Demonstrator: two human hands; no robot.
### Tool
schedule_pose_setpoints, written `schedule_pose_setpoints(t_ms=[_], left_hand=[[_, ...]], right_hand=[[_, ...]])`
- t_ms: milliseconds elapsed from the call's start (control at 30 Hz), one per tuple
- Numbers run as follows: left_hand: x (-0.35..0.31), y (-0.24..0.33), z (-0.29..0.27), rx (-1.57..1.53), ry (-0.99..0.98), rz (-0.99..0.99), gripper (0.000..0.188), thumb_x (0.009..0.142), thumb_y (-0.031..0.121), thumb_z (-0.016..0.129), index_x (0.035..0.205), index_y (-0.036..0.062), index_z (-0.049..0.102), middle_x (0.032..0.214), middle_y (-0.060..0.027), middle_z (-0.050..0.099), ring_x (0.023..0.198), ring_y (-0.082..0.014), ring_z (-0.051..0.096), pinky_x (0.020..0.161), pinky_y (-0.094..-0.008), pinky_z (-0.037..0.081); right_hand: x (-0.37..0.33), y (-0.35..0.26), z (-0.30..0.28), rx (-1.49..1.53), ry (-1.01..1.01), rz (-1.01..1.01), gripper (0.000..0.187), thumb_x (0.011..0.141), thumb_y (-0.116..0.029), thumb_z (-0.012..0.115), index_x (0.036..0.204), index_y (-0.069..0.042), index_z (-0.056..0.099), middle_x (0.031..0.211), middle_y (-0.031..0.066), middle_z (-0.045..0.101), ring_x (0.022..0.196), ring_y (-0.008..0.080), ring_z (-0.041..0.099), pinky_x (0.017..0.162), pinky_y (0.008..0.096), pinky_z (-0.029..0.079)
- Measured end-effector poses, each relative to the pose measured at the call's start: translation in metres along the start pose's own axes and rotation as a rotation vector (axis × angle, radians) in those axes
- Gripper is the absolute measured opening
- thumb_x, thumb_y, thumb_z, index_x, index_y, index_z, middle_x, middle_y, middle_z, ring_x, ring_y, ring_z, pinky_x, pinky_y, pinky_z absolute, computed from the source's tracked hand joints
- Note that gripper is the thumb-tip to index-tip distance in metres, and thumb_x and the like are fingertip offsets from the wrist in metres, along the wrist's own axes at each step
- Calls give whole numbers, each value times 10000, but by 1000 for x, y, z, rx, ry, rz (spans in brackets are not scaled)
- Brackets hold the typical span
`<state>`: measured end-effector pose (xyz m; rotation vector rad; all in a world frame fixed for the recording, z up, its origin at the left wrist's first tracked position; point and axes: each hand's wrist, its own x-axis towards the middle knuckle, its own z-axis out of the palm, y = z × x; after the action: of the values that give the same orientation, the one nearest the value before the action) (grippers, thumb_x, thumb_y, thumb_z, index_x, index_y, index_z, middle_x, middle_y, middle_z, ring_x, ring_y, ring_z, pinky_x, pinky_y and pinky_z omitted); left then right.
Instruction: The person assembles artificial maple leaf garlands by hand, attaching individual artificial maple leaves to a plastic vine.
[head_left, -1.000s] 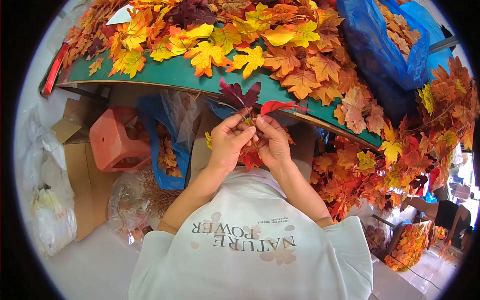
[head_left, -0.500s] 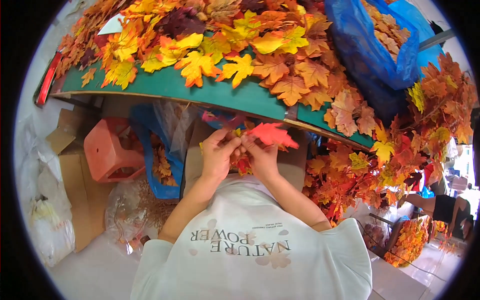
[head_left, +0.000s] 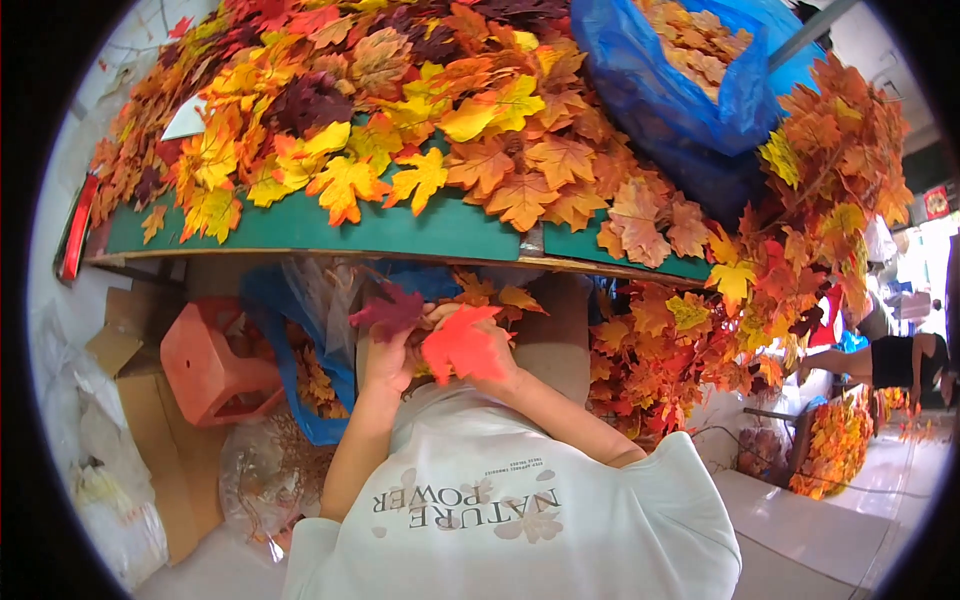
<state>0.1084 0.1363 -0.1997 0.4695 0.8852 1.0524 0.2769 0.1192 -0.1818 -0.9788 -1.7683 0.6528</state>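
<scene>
Over my lap, below the table edge, both hands are close together at a sprig of artificial maple leaves. A bright red maple leaf (head_left: 460,343) covers part of my right hand (head_left: 503,368), whose fingers are bent in at the sprig. My left hand (head_left: 393,362) is closed beside it, under a dark purple leaf (head_left: 388,312). Orange leaves (head_left: 488,290) stick out beyond my fingers on the table side. The fingertips and the stem between them are mostly hidden by the leaves.
A green-topped table (head_left: 330,232) heaped with yellow, orange and dark leaves is in front. A blue bag (head_left: 680,95) of leaves stands on it at right. Hanging leaf bunches (head_left: 660,340) are beside my right arm. At left are an orange stool (head_left: 215,365) and cardboard (head_left: 165,450).
The red leaf has turned and now lies over my right hand. The purple leaf and orange leaves show more clearly around the fingers. The view has shifted, so the table appears lower and farther left.
</scene>
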Motion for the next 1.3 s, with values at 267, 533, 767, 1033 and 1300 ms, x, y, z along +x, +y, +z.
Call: schedule_pose_setpoints(t_ms=[267, 533, 767, 1033, 1300], left_hand=[[0, 3, -43, -170, -221, -119, 613, 643, 202, 755, 1162, -27, 523, 1057, -130, 607, 943, -256, 609, 822, -374, 523], [11, 48, -45, 292, -449, -258, 168, 724, -55, 656, 887, -17, 637, 885, -122, 657, 833, -245, 647, 773, -332, 526], [33, 18, -37, 368, -122, -267, 86, 849, -23, 573, 924, 10, 601, 865, -69, 637, 774, -146, 619, 706, -260, 498], [40, -29, -71, 131, 150, 316, 164, 890, 41, 547, 1052, 13, 545, 781, -48, 574, 675, -131, 556, 632, -243, 473], [-9, -8, -36, -36, 23, -2, 147, 879, 76, 591, 1012, 28, 549, 798, -63, 577, 660, -143, 558, 623, -259, 476]], right_hand=[[1, -18, -22, -544, -242, -585, 286, 716, -168, 582, 978, -54, 594, 1081, 79, 601, 735, 166, 588, 619, 283, 496], [-7, -4, -15, -522, -466, -881, 245, 727, -225, 544, 901, -60, 593, 964, 43, 603, 786, 162, 565, 650, 270, 472], [-18, -4, 11, -1094, -686, -649, 344, 781, -258, 504, 999, -30, 644, 1016, 79, 613, 1000, 257, 524, 856, 342, 402], [12, -24, -50, -546, -311, -522, 351, 769, -173, 541, 1081, -21, 600, 1130, 120, 589, 1042, 278, 558, 860, 383, 462], [48, 3, -269, -1526, 116, -11, 328, 745, -92, 579, 1072, -88, 600, 1045, 87, 573, 977, 256, 567, 812, 345, 489]])
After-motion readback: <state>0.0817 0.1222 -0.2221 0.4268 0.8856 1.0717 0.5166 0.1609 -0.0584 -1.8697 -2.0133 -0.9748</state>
